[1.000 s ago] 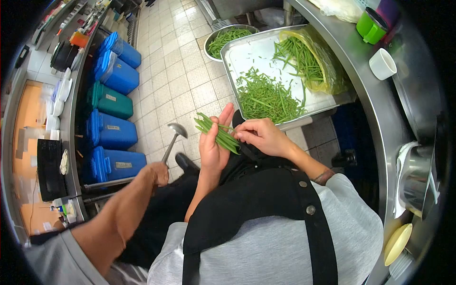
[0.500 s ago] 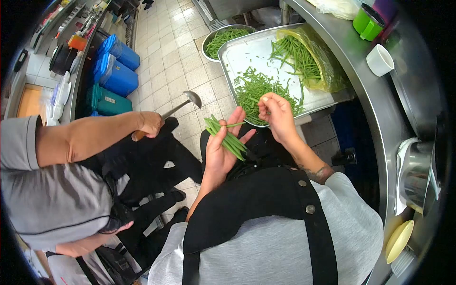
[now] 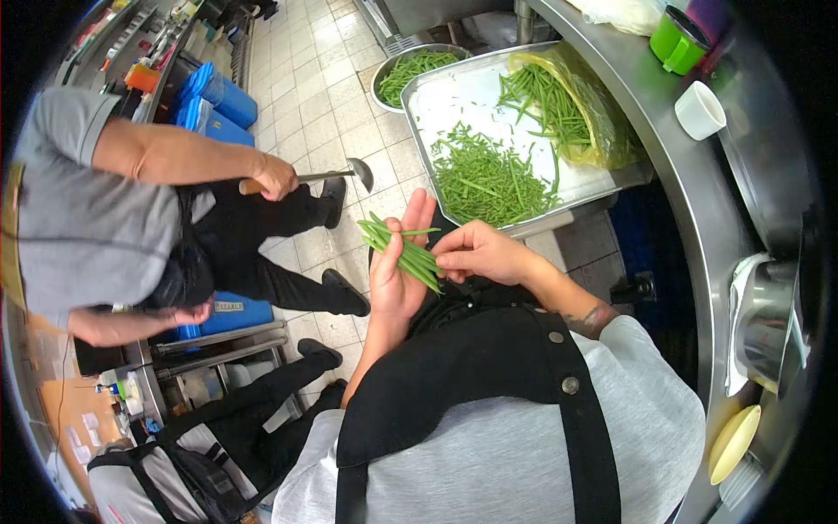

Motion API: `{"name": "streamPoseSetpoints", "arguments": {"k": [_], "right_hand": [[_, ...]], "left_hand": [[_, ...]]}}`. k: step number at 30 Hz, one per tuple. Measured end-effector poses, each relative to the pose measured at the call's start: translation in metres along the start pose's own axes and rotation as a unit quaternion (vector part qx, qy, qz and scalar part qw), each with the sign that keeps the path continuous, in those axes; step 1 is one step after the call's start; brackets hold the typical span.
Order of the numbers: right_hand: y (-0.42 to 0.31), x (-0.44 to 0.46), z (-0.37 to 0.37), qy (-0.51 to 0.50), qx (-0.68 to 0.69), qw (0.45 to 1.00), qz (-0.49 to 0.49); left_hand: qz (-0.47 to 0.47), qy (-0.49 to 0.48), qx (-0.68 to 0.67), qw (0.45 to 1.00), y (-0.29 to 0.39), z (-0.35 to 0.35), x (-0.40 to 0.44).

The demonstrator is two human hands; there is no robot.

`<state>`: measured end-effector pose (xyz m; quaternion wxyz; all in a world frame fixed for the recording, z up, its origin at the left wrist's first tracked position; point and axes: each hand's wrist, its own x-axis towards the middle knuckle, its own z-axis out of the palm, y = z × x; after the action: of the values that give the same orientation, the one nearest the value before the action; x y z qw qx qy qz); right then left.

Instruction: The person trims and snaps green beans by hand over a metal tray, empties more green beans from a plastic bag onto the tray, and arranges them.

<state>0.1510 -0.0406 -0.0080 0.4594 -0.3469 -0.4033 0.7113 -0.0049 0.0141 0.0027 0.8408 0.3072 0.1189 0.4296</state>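
My left hand (image 3: 394,293) is closed around a bundle of green beans (image 3: 400,253), its thumb across them and some fingers stretched out. One bean sticks out crosswise toward the right. My right hand (image 3: 491,251) is pinched at the bundle's lower right end, touching the beans there; the fingertips partly hide what they grip. Just beyond my hands, a metal tray (image 3: 463,96) holds a pile of short bean pieces (image 3: 484,183). Whole green beans (image 3: 550,105) spill from a yellow plastic bag (image 3: 607,122) at the tray's far right.
Behind the tray stands a metal bowl (image 3: 377,94) of beans. On the left, a co-worker's hand (image 3: 278,177) grips a ladle (image 3: 360,173); another person is at lower left. A steel counter (image 3: 668,148) curves along my right, with a white cup (image 3: 700,111) and green container (image 3: 678,44).
My right hand has come back from over the tray to the bundle's end. The co-worker with the ladle has moved farther up the picture.
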Motion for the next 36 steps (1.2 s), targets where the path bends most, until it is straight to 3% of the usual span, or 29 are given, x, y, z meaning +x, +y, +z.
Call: {"name": "streamPoseSetpoints", "arguments": {"k": [5,7,11,14,19,26,29,32,36], "right_hand": [[0.003,0.000,0.003,0.003,0.076,0.996,0.050],[0.009,0.002,0.002,0.022,0.090,0.994,0.052],[-0.001,0.001,0.003,0.151,-0.078,0.984,-0.058],[-0.005,0.003,-0.001,0.234,-0.152,0.948,-0.152],[-0.001,0.006,0.004,0.245,-0.002,0.958,-0.152],[0.007,0.015,0.000,0.306,-0.127,0.931,-0.157],[0.008,0.015,0.000,0.245,0.069,0.959,-0.127],[-0.002,0.007,-0.003,0.137,0.126,0.970,-0.156],[-0.001,0.007,0.000,0.083,0.268,0.943,-0.180]], "left_hand": [[-0.001,0.008,-0.014,1.000,0.005,0.006,-0.003],[0.016,-0.004,0.049,0.999,0.005,0.003,-0.003],[0.038,-0.033,0.128,0.991,0.004,0.005,-0.002],[0.023,-0.007,0.091,0.996,-0.007,0.007,-0.004],[0.003,0.020,0.024,1.000,-0.010,0.013,-0.003],[0.127,-0.038,0.250,0.959,-0.021,0.006,0.004],[0.089,0.000,0.189,0.978,-0.018,0.008,0.003],[0.010,0.057,0.024,0.998,-0.003,0.020,0.006],[-0.001,0.042,-0.007,0.999,-0.005,0.023,0.004]]}}
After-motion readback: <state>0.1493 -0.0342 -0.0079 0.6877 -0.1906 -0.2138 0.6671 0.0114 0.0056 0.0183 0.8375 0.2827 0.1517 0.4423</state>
